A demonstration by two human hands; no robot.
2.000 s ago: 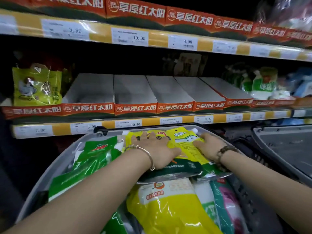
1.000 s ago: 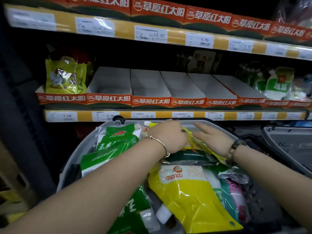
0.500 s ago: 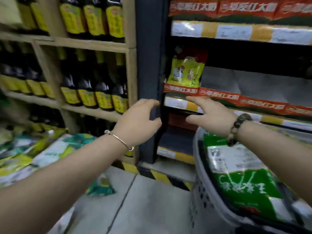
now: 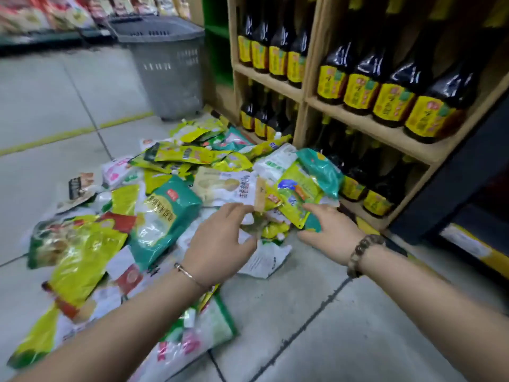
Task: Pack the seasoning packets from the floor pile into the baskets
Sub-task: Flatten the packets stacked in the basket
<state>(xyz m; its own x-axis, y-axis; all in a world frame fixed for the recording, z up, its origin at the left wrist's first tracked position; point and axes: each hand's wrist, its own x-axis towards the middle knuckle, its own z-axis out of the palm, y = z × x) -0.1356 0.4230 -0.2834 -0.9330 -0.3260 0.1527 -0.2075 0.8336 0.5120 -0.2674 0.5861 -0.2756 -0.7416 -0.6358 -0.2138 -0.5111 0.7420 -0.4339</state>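
Observation:
A pile of seasoning packets, mostly yellow, green and white, is spread over the floor against a wooden shelf. My left hand reaches over its near edge, and the fingertips touch the lower edge of a white packet with a tan strip. My right hand is at the pile's right side with straight fingers against a yellow-green packet, whose teal corner lies over the hand between thumb and forefinger. A grey basket stands on the floor beyond the pile.
The wooden shelf on the right holds rows of dark bottles with yellow labels. A dark shelf post rises at the far right. Grey tiled floor lies under my arms, and a yellow line crosses it at left.
The view has swung left from the packed basket by the red-labelled shelves down to the floor pile. Both hands have left that basket and now touch packets in the pile.

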